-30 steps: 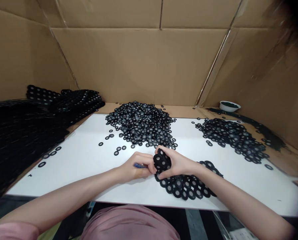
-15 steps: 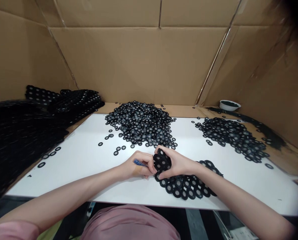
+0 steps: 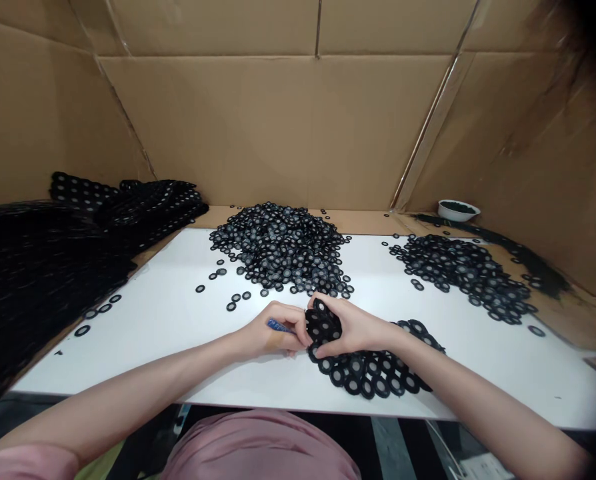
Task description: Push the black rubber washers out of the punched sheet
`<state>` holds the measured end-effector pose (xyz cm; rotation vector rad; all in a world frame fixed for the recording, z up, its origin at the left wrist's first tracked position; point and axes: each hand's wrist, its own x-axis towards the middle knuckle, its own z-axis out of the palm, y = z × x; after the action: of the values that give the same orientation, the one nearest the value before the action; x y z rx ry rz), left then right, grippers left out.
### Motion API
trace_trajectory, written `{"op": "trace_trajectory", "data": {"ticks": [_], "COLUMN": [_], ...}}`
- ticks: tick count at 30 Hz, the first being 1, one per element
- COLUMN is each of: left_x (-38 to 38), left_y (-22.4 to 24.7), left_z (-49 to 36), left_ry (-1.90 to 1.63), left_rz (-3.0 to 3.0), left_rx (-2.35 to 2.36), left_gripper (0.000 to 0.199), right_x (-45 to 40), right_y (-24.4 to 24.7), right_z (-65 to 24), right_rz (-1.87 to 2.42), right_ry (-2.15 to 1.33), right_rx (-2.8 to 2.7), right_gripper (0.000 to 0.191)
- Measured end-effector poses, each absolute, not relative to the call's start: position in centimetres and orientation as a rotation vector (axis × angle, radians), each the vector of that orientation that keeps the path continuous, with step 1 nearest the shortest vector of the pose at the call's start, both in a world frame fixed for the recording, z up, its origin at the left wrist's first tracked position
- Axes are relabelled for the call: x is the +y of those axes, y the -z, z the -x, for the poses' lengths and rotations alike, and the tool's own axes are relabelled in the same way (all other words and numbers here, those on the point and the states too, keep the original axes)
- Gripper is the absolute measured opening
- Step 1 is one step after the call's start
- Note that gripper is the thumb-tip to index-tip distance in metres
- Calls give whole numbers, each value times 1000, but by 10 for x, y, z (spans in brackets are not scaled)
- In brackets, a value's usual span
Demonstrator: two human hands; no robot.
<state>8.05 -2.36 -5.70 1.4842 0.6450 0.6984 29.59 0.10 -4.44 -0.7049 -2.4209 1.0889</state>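
A panel of joined black rings (image 3: 354, 369) with pale grey centres lies in front of me, part of it folded upward. My right hand (image 3: 354, 325) is closed around this raised fold, thumb in front and fingers behind. At the fold's left edge, my left hand (image 3: 284, 328) is pinched shut. Between its thumb and index finger rests a slim blue stick-like tool (image 3: 278, 325) with pale lettering; its tip is hidden by the fingers. A tan patch (image 3: 275, 341) covers the base of my left thumb.
Loose black rings form a large heap (image 3: 278, 247) at mid-table and another heap (image 3: 463, 270) to the right. More black ring sheets (image 3: 148, 207) and dark strands (image 3: 43, 267) lie left. A white bowl (image 3: 458, 211) stands back right. Cardboard walls (image 3: 278, 133) enclose the white table (image 3: 168, 300).
Both hands stay almost where they were, still at the fold. The raised part of the panel has shifted very slightly; the view itself has moved a little.
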Motion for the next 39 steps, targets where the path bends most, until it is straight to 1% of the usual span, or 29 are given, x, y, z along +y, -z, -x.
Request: {"op": "trace_trajectory", "data": {"ticks": [9, 20, 26, 39], "left_x": [-23, -22, -21, -20], "left_y": [56, 52, 53, 53], "left_z": [-81, -80, -80, -80], "left_ry": [-667, -621, -605, -602], "left_rz": [-1451, -1462, -1414, -1424], "left_rx": [670, 731, 759, 774], "left_gripper": [8, 15, 15, 16], "right_x": [2, -1, -3, -1], "right_y": [46, 45, 43, 45], "right_z": [-296, -296, -296, -296], "right_rz": [730, 785, 810, 802], "right_ry": [-1069, -1023, -954, -921], "right_rx": [-2432, -2469, -2494, -2494], "right_gripper": [51, 53, 53, 55]}}
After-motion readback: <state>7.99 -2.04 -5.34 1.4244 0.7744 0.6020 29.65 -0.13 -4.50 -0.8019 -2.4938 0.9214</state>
